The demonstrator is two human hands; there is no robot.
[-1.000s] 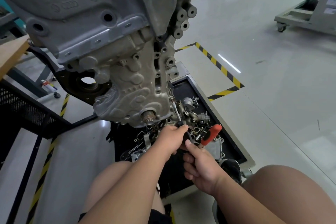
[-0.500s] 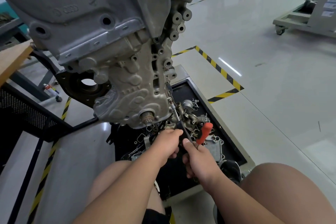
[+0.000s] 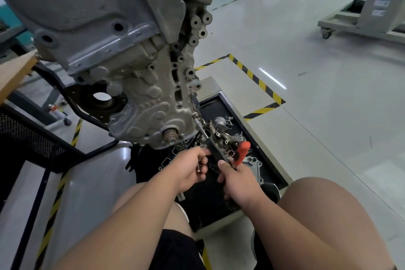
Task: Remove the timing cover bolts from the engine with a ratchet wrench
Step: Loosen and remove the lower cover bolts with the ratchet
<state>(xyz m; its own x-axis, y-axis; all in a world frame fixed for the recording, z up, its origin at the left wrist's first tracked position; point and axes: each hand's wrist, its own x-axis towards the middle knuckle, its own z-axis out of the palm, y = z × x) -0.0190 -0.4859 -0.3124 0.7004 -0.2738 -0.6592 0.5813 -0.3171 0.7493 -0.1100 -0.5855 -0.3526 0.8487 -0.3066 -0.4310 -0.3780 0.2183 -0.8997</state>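
Head view: the right hand (image 3: pixel 238 180) is wrapped around the lower part of the ratchet wrench (image 3: pixel 242 151). Its fingers are curled tight on the handle, and the orange grip sticks out just above the thumb. From that hand the wrench's black neck and thin metal extension run up and to the left, and the tip meets the lower right edge of the timing cover (image 3: pixel 149 105) on the engine (image 3: pixel 105 24), well above both hands.

The left hand (image 3: pixel 192 167) sits just beside the right one, on its left. Its thumb and forefinger pinch the black neck, and the remaining fingers are curled over a small metal piece (image 3: pixel 198 169), too small to identify.

Beyond and beneath both hands lies a black tray (image 3: pixel 230 103) heaped with loose metal parts (image 3: pixel 228 138). Bare knees show nearest the camera, below the wrists
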